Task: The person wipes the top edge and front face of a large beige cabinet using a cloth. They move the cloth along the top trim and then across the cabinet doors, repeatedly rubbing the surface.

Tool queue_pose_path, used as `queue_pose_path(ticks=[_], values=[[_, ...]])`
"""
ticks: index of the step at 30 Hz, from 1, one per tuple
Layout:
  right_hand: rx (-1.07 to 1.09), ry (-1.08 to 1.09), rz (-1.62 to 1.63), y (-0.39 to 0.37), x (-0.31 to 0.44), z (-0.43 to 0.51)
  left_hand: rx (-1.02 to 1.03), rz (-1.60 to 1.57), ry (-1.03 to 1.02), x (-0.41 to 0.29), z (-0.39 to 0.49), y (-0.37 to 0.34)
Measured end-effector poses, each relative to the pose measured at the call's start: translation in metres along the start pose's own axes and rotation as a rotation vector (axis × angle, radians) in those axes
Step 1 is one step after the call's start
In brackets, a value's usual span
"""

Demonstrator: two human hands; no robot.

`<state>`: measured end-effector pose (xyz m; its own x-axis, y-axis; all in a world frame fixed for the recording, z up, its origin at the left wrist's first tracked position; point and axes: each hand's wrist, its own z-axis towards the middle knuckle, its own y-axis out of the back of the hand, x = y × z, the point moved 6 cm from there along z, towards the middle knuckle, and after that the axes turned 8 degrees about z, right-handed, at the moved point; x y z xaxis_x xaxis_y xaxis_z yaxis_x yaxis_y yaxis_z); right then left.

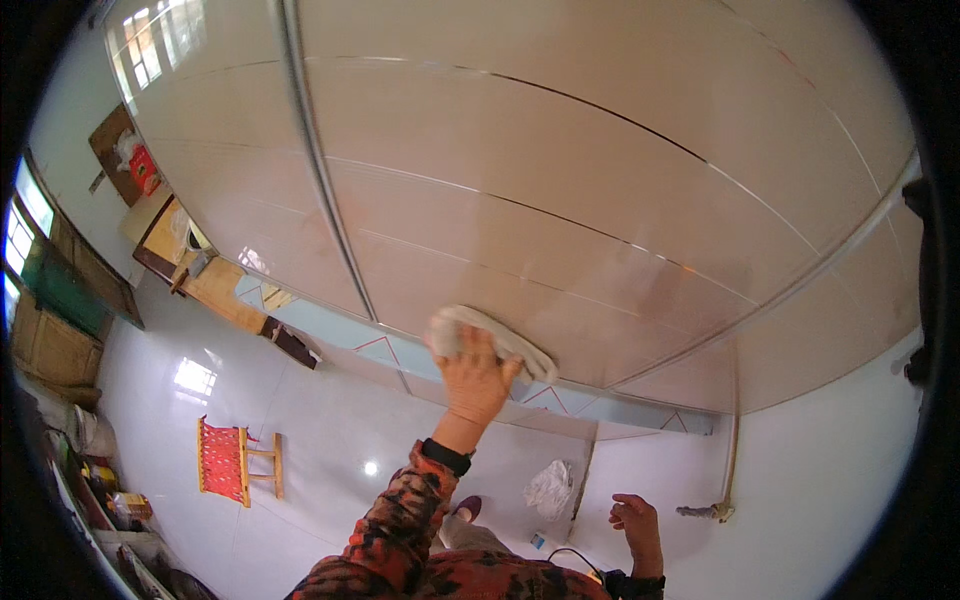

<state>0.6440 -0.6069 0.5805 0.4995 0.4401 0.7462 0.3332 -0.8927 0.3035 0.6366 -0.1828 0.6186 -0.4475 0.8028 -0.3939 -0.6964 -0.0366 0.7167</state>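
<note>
My left hand (pixel 474 371) presses a folded off-white cloth (pixel 536 358) flat against the lower edge of a glossy beige panelled surface (pixel 570 247). The fingers are spread over the cloth, slightly blurred, with the thumb at its right side. Thin shiny lines and a thick metal strip (pixel 319 169) run across the panels. A pale blue border (pixel 442 361) with red zigzag lines lies along the bottom, just under the cloth. My right hand (pixel 637 525) hangs low on the right, fingers loosely bent and somewhat apart, with nothing visible in it.
On the pale shiny floor stand a wooden stool (pixel 223 461) with a red woven seat and a crumpled white bag or cloth (pixel 551 489). A pipe (pixel 732 457) with a tap (pixel 703 513) is at right. A wooden table (pixel 221 289) and cluttered shelves (pixel 124 536) are at left.
</note>
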Motion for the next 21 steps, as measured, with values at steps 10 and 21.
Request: queue_pose_path(ticks=[10,21], values=[[0.135,0.062,-0.109,-0.062,0.040,0.007,-0.294,-0.424,0.440,0.076,0.040,0.037],[0.130,0.038,-0.023,-0.048,0.024,0.014,-0.361,-0.655,0.633,0.093,0.001,-0.036]])
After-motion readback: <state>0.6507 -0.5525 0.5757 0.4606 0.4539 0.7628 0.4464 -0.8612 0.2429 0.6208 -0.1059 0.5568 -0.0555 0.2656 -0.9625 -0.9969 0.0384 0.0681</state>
